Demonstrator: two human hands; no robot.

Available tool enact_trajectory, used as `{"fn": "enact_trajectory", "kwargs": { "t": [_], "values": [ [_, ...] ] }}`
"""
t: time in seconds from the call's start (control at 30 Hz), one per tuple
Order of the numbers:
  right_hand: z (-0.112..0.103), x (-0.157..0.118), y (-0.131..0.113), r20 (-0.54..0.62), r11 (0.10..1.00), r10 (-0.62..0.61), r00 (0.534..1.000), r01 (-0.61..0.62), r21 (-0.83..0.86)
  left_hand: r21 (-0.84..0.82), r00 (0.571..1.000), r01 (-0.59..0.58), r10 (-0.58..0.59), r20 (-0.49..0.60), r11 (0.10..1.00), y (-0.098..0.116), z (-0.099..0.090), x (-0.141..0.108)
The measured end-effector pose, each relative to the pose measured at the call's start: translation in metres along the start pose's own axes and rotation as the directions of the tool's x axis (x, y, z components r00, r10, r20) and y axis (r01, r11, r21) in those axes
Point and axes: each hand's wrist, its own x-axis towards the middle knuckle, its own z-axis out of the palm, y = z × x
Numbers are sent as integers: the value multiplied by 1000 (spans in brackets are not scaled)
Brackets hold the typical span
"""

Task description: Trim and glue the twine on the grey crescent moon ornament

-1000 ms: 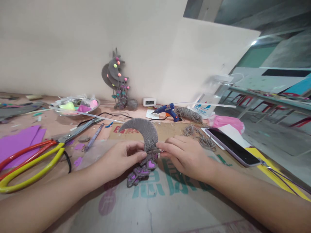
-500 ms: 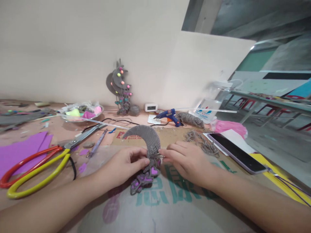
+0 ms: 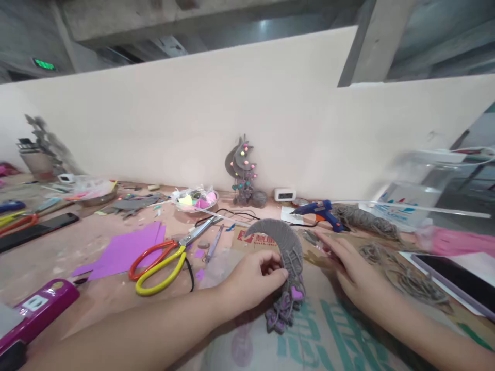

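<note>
My left hand (image 3: 255, 281) pinches a grey yarn-wrapped crescent moon (image 3: 288, 242), thumb in front, over the cardboard. Yarn-edged pieces with purple hearts (image 3: 296, 293) hang in a cluster at its lower end. To the right and apart from the moon is my right hand (image 3: 348, 263), palm down and smeared by motion. At its fingertips is a slim silvery tool (image 3: 311, 238), probably tweezers, too blurred to be sure. Beyond it lies a blue hot glue gun (image 3: 320, 212). Scissors (image 3: 170, 260) with red and yellow handles lie left of my left hand.
A similar moon decoration with pompoms (image 3: 243, 165) stands against the wall. Near it are a small digital clock (image 3: 285, 195) and a bowl of bright pieces (image 3: 195, 198). Grey yarn (image 3: 413, 278) and a phone (image 3: 456, 281) lie right; purple sheets (image 3: 124, 247) lie left.
My right hand has moved away from the moon, with the silvery tool at its fingertips. My left hand still holds the moon. The view has swung left, showing more of the table there.
</note>
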Motion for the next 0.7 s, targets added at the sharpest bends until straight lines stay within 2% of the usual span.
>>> {"fn": "enact_trajectory", "kwargs": {
  "t": [0.17,0.23,0.3,0.4,0.47,0.57,0.63,0.7],
  "values": [
    [-4,4,-5,28,991,87,996,-89,96,4,999,-42,42,20,999,3,0,-2],
    [-12,7,-12,117,966,144,983,-165,197,34,997,-73,72,28,997,3,0,-3],
    [-22,11,-22,256,915,193,947,-268,302,66,996,-89,88,25,994,3,0,-4],
    [-32,18,-38,388,834,183,903,-352,425,132,991,-131,128,32,983,5,1,-7],
    [-32,21,-48,411,818,140,901,-338,465,179,982,-187,178,63,966,8,1,-9],
    [-30,21,-59,414,841,104,904,-302,450,179,971,-233,217,103,956,11,1,-11],
    [-33,21,-64,379,853,123,917,-293,433,124,976,-205,193,105,971,11,1,-11],
    [-41,21,-67,312,840,132,941,-273,468,34,990,-128,125,69,991,8,0,-9]
  ]
}}
